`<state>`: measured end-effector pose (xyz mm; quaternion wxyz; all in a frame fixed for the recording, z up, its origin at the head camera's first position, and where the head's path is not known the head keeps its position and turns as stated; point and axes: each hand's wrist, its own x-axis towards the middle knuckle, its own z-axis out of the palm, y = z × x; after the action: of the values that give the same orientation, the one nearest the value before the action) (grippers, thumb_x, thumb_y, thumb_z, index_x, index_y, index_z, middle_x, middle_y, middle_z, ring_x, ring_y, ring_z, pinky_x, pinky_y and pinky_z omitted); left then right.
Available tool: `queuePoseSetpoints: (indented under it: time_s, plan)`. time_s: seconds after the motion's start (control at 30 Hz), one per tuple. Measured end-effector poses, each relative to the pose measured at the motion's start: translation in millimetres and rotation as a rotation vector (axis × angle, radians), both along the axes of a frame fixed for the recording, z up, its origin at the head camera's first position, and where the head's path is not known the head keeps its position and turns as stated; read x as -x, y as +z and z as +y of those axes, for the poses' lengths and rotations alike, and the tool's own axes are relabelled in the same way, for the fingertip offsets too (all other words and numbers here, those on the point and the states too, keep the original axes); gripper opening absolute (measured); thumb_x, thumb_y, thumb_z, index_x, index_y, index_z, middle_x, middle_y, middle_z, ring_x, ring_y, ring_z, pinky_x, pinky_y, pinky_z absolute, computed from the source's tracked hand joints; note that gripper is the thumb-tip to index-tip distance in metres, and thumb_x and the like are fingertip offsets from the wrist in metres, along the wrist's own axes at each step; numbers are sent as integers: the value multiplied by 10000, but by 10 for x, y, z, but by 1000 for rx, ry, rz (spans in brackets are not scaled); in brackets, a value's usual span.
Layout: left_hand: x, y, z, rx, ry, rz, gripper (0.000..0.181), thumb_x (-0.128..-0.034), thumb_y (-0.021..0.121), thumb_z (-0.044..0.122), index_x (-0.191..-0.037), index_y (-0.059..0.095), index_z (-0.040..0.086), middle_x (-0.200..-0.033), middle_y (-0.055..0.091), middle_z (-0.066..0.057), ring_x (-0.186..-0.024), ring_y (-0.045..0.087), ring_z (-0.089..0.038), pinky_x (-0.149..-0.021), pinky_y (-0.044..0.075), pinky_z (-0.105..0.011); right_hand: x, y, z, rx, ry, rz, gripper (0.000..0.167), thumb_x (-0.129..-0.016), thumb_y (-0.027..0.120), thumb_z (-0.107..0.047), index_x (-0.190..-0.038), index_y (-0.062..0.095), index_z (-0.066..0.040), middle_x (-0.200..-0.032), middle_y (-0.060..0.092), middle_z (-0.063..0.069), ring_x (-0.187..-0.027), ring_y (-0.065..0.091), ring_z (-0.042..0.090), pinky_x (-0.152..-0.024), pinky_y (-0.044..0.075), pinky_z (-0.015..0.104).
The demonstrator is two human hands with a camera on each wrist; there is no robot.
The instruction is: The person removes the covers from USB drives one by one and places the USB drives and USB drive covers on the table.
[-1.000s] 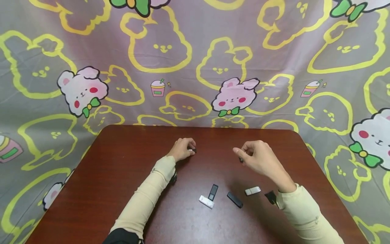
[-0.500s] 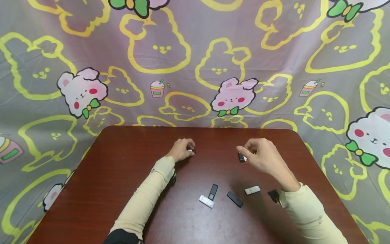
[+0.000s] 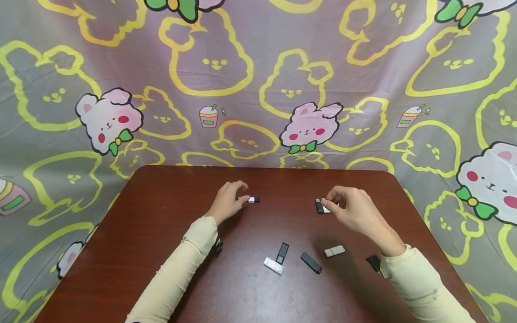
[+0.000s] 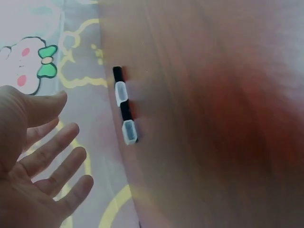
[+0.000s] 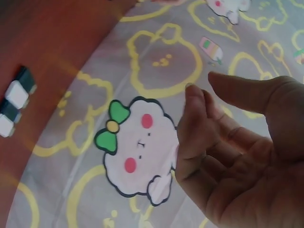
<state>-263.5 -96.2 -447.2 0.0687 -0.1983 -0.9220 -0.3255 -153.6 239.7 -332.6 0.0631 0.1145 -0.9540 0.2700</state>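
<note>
In the head view my left hand (image 3: pixel 228 202) has its fingers apart, just left of a small white-and-black stick (image 3: pixel 254 199) lying flat. My right hand (image 3: pixel 355 211) is over the right end of a side-by-side pair, a black stick (image 3: pixel 319 206) and a white stick (image 3: pixel 326 209) that its fingertips partly cover. The left wrist view shows my left hand (image 4: pixel 42 156) empty, beside a row of alternating black and white pieces (image 4: pixel 121 92). My right hand (image 5: pixel 247 156) has bent fingers and a gap to the thumb, holding nothing; similar pieces (image 5: pixel 17 94) lie at far left.
Nearer the front of the brown table (image 3: pixel 161 233) lie a white stick (image 3: pixel 273 265), a dark stick (image 3: pixel 282 253) against it, a black stick (image 3: pixel 311 263) and a silver-white stick (image 3: pixel 334 251). A patterned cloth (image 3: pixel 250 80) hangs behind the table.
My left hand has let go of the white-and-black stick and moved left. My right hand has shifted slightly right, and more of the black and white pair shows.
</note>
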Motion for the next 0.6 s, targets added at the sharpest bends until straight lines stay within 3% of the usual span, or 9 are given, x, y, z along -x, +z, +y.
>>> queuePoseSetpoints:
  time_s: [0.13,0.37,0.5,0.6]
  plan:
    - [-179,30,-106,-23,6,-16,264,-934,732,190,-1159,686,60,-1116,739,-111,-977,610,-298,-852,468,-429,7,-98,66,-33,60,6,68,-887,765,-123,-881,699,-140,-746,677,-23,-601,545,102,-545,427,242]
    - [-483,70,-160,-33,-16,-67,274,-967,695,226,-1199,686,81,-1180,734,-73,-1104,641,-287,-952,492,-493,8,-383,223,-106,212,-14,144,-850,794,-66,-917,691,-141,-859,686,-48,-791,647,101,-689,544,299]
    - [-600,82,-146,-55,-14,-50,250,-949,715,210,-1169,700,93,-1147,747,-45,-1089,646,-272,-947,492,-485,19,-520,289,-170,289,-36,181,-832,802,-57,-970,707,-125,-930,711,-21,-892,664,168,-775,562,391]
    - [-656,72,-127,-63,-26,-31,228,-934,728,199,-1140,703,103,-1114,757,-27,-1050,648,-264,-905,489,-446,24,-612,329,-202,335,-76,205,-821,808,-53,-990,711,-117,-952,709,-23,-908,654,164,-775,558,384]
